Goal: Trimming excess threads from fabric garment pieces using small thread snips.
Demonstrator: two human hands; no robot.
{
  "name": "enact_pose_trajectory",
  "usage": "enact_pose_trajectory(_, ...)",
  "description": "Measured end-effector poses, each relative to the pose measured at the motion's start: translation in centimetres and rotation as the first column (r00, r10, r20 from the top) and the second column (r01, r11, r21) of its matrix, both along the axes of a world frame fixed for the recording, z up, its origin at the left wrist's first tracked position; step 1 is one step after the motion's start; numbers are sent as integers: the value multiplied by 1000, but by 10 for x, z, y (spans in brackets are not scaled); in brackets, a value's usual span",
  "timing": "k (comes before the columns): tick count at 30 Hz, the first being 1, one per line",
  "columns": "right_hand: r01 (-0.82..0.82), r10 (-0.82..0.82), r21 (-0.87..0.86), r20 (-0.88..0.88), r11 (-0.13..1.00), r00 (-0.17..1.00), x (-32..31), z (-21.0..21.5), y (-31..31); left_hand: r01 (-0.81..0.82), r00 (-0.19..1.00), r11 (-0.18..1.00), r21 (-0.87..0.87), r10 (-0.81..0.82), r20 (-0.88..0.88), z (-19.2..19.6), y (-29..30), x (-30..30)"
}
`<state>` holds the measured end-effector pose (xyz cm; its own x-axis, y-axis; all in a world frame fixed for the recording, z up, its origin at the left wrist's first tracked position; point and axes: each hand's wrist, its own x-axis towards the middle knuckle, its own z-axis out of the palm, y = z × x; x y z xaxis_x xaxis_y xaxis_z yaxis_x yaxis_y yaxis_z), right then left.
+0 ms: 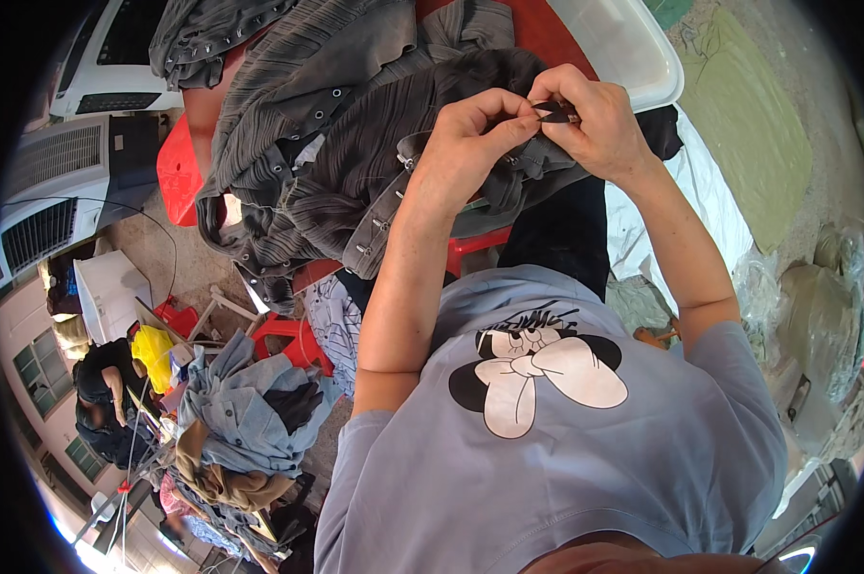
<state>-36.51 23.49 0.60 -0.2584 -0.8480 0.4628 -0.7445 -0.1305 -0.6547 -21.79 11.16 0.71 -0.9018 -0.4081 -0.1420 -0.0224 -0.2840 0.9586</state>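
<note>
Both my hands meet over a heap of dark grey ribbed garments [355,134] on a red surface. My left hand [475,134] is closed, thumb and forefinger pinched together; what lies in the pinch is too small to make out. Against its fingertips, my right hand [590,120] is closed around a small dark pointed thing [554,112], whose kind I cannot tell. Below my left wrist hangs a grey strap [379,225] with shiny metal fittings. Dark cloth extends beneath both hands, toward my lap.
A white plastic tub [633,48] stands at the far right, beside pale sheeting [709,191] on the floor. Red stools [178,172] and a pile of denim clothes [250,407] are on the left. Farther left, another person [107,392] is near a yellow cloth [153,356].
</note>
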Motion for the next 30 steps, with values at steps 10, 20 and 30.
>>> enact_pose_trajectory(10, -17, -10, 187, 144, 982, 990, -1, 19, 16, 12, 999, 988, 156, -17, 27, -2, -3, 2)
enact_pose_trajectory(20, -88, 42, 272, 172, 958, 984, 2, 20, 36, 68, 996, 989, 131, -74, 41, -2, -4, 3)
enact_pose_trajectory(30, -101, 68, 281, 124, 954, 990, 4, 21, 34, 110, 992, 991, 76, -115, 60, 2, -4, 4)
